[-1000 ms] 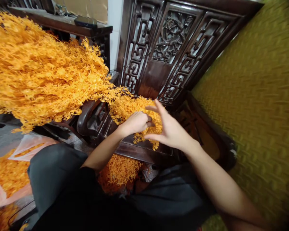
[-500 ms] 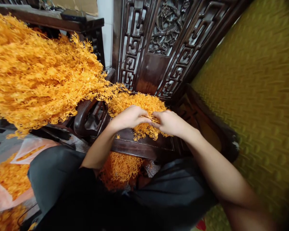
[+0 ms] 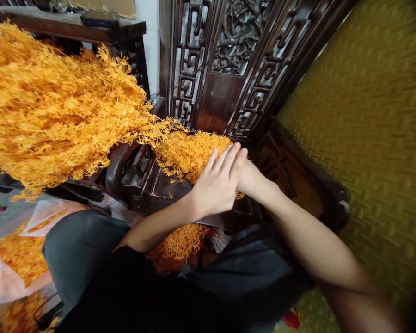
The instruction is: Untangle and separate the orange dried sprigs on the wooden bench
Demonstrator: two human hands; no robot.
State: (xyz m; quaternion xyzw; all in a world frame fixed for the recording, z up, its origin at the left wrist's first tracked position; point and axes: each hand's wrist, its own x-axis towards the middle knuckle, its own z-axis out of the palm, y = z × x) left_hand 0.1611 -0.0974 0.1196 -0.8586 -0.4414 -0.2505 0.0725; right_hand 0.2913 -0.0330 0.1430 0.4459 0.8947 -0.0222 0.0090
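Observation:
My left hand [image 3: 219,181] lies over my right hand, its fingers stretched out and slightly apart, back of the hand up. Behind it my right hand [image 3: 248,175] is mostly covered, and its fingers are hidden. Both are at the right end of a small heap of orange curly strands [image 3: 183,150] on a dark wooden seat [image 3: 166,187]. Whether anything lies between the palms cannot be seen. A few orange bits show below my right hand.
A large orange mass [image 3: 62,106] fills the left over the armrest [image 3: 119,173]. More strands [image 3: 183,240] lie under the seat, and others sit in a plastic bag [image 3: 7,282] at lower left. A carved wooden back [image 3: 225,97] stands ahead, beside a yellow-green textured surface [image 3: 374,138].
My left hand has moved right and turned flat over my right hand. The thin orange strands pinched between the fingers before are no longer visible.

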